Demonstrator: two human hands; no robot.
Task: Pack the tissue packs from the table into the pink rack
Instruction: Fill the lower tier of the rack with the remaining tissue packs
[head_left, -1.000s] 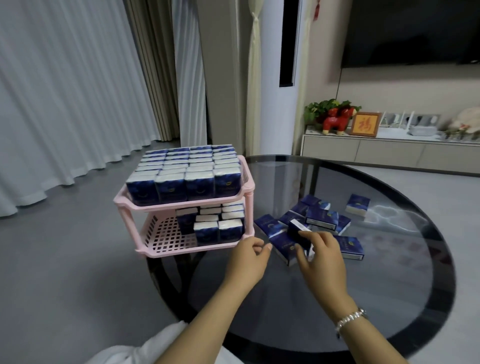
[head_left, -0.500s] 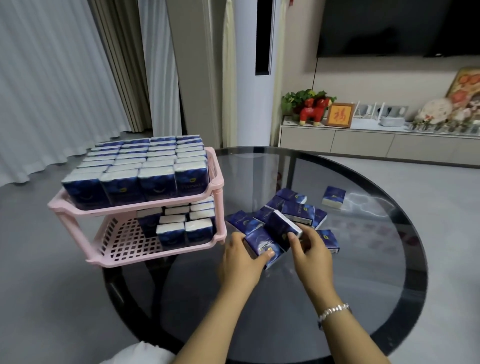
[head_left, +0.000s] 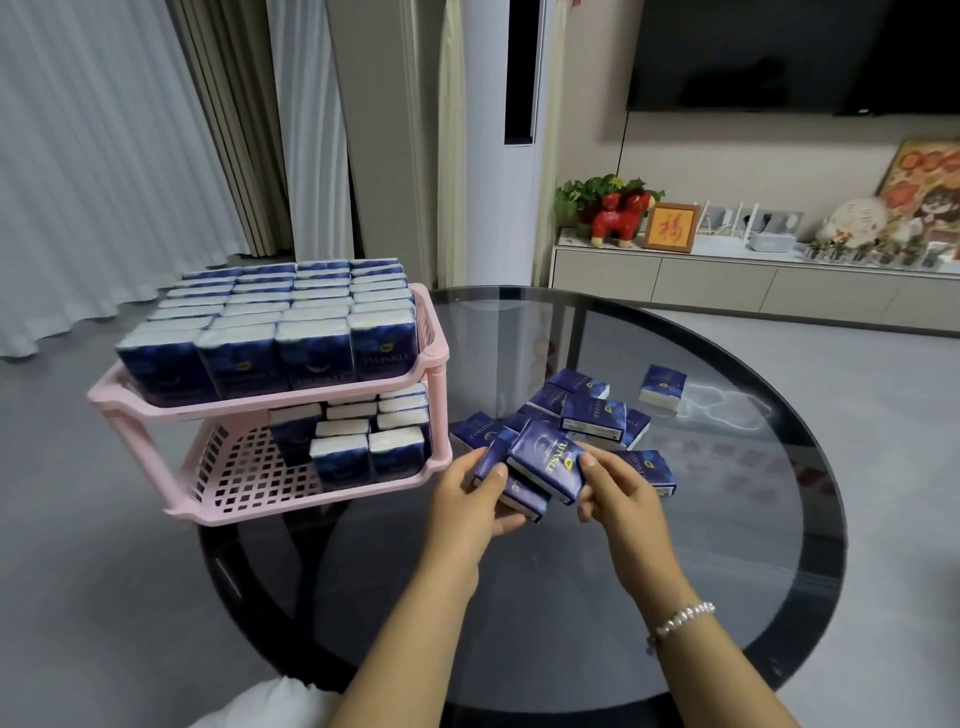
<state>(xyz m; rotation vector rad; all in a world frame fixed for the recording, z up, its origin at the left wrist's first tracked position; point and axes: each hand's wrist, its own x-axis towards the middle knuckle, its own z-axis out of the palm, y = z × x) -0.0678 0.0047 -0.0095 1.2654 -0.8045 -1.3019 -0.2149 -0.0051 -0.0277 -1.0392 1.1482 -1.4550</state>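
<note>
Gripping two tissue packs at frame center, our left hand (head_left: 470, 506) pinches the lower pack (head_left: 511, 488), our right hand (head_left: 615, 491) the upper pack (head_left: 550, 462); beyond lie loose packs (head_left: 592, 415) and, center left, the pink rack (head_left: 415, 358).

Rack (head_left: 434, 358): pale pink throughout, its lower tray pierced in a square grid pattern. Tissue packs in the rack (head_left: 317, 358): deep navy wrappers with white tops and a small yellow mark on the face. Loose tissue packs (head_left: 592, 415) at centre: same navy, pale lettering, yellow mark, white edges. Far-right single pack (head_left: 661, 387): navy over white. Surface (head_left: 727, 519): smoky dark glass, black rim. Bracelet (head_left: 680, 621) at the near right wrist: silvery-white beads. Floor (head_left: 78, 597): plain grey. Curtains (head_left: 104, 156), far left: white sheer beside beige drapes. Horse figurine (head_left: 621, 221), far right: red with green foliage behind. Framed picture (head_left: 671, 227): brown frame, orange ground, red character.
</note>
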